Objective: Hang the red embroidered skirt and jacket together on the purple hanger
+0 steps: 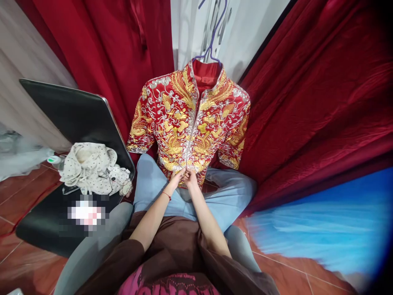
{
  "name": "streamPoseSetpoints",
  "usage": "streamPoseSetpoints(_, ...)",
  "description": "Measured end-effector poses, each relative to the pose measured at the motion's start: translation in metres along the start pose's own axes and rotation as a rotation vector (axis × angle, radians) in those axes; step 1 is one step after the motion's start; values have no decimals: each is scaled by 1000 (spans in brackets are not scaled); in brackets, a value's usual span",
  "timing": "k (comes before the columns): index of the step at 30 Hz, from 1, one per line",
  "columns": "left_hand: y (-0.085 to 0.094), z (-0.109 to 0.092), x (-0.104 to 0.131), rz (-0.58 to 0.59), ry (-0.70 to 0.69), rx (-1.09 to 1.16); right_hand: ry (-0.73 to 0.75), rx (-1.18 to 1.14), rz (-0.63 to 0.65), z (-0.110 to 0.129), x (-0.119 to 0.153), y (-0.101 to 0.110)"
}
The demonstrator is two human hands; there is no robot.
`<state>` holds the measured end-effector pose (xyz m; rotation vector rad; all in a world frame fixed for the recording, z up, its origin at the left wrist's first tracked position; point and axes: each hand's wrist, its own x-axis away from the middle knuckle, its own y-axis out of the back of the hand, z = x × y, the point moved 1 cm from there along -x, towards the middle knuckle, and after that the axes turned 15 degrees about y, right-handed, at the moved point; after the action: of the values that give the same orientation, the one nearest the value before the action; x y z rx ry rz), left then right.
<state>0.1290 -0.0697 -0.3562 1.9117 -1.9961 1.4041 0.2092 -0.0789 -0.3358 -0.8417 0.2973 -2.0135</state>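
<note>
A red jacket [175, 110] with gold and silver embroidery hangs in front of me on a purple hanger [211, 45]. Its collar stands up and its front edges part at the neck, meeting lower down. My left hand [177, 178], below a thin red bracelet, is closed on the lower front of the jacket. Beside it, almost touching, my right hand [190, 177] pinches the same place near the front edge. The fingertips are too small to show exactly which bit of the jacket each one grips. The jacket's lower part reaches down between my knees.
To my left stands a black chair [70, 110] with a spotted cloth bag [89, 164] and a blurred-out item on its seat. Dark red curtains [307, 102] hang on both sides. Blue tulle [313, 221] spreads at the right above the tiled floor [285, 270].
</note>
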Motion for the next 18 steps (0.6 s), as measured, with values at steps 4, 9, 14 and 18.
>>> streamPoseSetpoints(4,4,0,-3,6,59,-24,-65,51,40,1,4,0)
streamPoseSetpoints(9,11,0,-5,8,95,-52,-133,137,116,6,16,2)
streamPoseSetpoints(14,11,-2,-6,3,58,-45,-152,295,205,23,24,3)
streamPoseSetpoints(18,9,-3,-5,-8,25,-33,-88,448,249,32,28,3)
